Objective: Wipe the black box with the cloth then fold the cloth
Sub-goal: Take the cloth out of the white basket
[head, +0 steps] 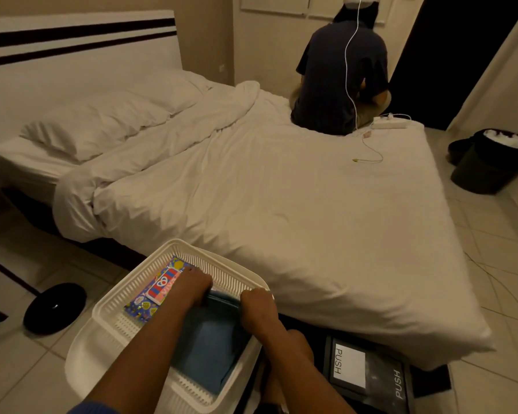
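Observation:
A folded blue cloth (pixel 208 345) lies inside a white slotted basket (pixel 108 312) on the floor in front of me. My left hand (pixel 192 285) grips the cloth's far left corner. My right hand (pixel 259 306) grips its far right corner, next to the basket's rim. The black box (pixel 374 380), with a lid marked PUSH, stands at the bottom right, beside my right forearm and partly under the bed's corner.
A colourful packet (pixel 154 291) lies in the basket left of the cloth. The big white bed (pixel 281 198) fills the middle; another person (pixel 341 76) sits on its far edge with cables. A black round lid (pixel 54 307) lies left; a dark bin (pixel 491 159) stands right.

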{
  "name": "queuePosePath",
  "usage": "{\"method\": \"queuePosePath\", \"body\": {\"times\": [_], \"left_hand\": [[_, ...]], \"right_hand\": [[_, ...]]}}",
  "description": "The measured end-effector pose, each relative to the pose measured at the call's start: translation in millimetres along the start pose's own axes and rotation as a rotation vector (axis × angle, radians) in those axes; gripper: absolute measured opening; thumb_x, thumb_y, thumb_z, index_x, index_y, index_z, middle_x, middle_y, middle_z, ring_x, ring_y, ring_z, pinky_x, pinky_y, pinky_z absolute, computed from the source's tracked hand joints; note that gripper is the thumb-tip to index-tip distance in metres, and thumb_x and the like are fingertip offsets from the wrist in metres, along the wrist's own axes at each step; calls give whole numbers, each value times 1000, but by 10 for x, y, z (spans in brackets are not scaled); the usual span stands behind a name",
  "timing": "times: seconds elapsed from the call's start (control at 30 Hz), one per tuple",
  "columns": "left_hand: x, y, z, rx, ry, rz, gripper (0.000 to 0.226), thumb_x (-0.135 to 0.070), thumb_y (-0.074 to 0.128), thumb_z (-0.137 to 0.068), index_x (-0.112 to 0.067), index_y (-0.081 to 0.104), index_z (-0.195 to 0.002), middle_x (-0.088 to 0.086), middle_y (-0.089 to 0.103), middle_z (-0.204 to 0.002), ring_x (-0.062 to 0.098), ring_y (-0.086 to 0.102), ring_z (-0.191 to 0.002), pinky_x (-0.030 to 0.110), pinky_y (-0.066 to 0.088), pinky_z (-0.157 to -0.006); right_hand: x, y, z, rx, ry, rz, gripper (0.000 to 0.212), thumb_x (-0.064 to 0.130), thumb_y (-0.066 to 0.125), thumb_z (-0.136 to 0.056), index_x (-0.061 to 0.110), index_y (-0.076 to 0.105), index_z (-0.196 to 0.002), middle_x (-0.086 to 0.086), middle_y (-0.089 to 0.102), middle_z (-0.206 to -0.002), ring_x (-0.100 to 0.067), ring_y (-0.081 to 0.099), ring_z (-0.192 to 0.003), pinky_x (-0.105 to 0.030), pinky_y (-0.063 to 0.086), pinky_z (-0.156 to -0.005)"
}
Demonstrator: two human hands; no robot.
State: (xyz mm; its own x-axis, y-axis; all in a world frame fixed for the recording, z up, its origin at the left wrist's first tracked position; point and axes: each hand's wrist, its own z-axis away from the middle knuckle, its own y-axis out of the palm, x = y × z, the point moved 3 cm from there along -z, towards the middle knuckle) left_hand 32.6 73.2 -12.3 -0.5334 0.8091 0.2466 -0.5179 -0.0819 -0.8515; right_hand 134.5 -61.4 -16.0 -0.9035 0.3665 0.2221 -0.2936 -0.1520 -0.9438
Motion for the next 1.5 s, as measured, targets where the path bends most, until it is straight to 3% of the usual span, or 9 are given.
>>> {"method": "queuePosePath", "body": {"times": [0.13,0.23,0.37,0.47,0.6,0.77,1.0,1.37,1.5], "left_hand": [[112,-302,226,139,-63,121,61,-26,78,-76,-14,56,-131,12,61,-133,27,58,-123,32,45,-102],[113,-733,473,168,-48,157,54,-33,76,-80,-6,63,-125,12,63,-130,25,59,-120,28,44,-94],[131,-1256,743,129,-58,189,53,-33,83,-72,-9,67,-117,10,68,-122,25,65,-109,32,52,-75],[104,-1638,956,25,-71,241,55,-29,82,-72,-13,64,-121,9,65,-123,25,65,-106,23,46,-55],[-100,-2130,1138,-151,-33,274,48,-25,81,-73,-16,66,-117,8,67,-114,24,64,-100,29,52,-73],[-659,-2538,1235,-332,24,326,45,-26,78,-77,-20,60,-117,2,54,-102,21,59,-90,31,53,-75],[-1771,-2315,1023,-313,209,380,36,-26,77,-78,-23,61,-109,4,58,-118,21,59,-96,25,43,-64],[-3061,-1120,585,-76,408,400,40,-22,78,-76,-15,67,-114,10,64,-117,26,60,-105,35,50,-88],[-3326,-811,493,74,481,407,31,-19,79,-78,-9,70,-105,8,66,-92,20,63,-80,29,51,-67]], "right_hand": [[-69,-352,-25,91,-9,-134,30,20,73,-82,8,70,-110,-17,67,-116,-35,63,-109,-39,51,-91],[-142,-683,19,108,-4,-180,33,26,79,-79,13,72,-109,-15,68,-115,-32,62,-107,-37,51,-90],[-242,-1135,201,2,-15,-212,30,26,76,-83,17,71,-111,-11,67,-115,-29,62,-105,-42,53,-91],[-342,-1514,425,-118,-17,-178,27,22,71,-87,15,69,-112,-11,67,-117,-29,62,-103,-43,54,-90],[-567,-2022,820,-310,8,-100,27,22,68,-90,14,67,-115,-11,67,-115,-29,63,-100,-41,54,-87],[-1096,-2327,1383,-423,90,-18,22,21,66,-91,15,68,-112,-11,68,-110,-30,63,-95,-39,53,-80],[-2042,-1914,2005,-383,264,-32,18,19,67,-88,17,68,-105,-8,68,-109,-27,63,-94,-39,54,-77],[-3019,-532,2606,-150,413,-160,9,19,70,-86,24,63,-86,-8,70,-102,-23,65,-88,-33,52,-76],[-3216,-139,2708,-52,421,-185,12,19,71,-84,15,70,-96,-10,69,-101,-24,62,-87,-30,46,-72]]}}
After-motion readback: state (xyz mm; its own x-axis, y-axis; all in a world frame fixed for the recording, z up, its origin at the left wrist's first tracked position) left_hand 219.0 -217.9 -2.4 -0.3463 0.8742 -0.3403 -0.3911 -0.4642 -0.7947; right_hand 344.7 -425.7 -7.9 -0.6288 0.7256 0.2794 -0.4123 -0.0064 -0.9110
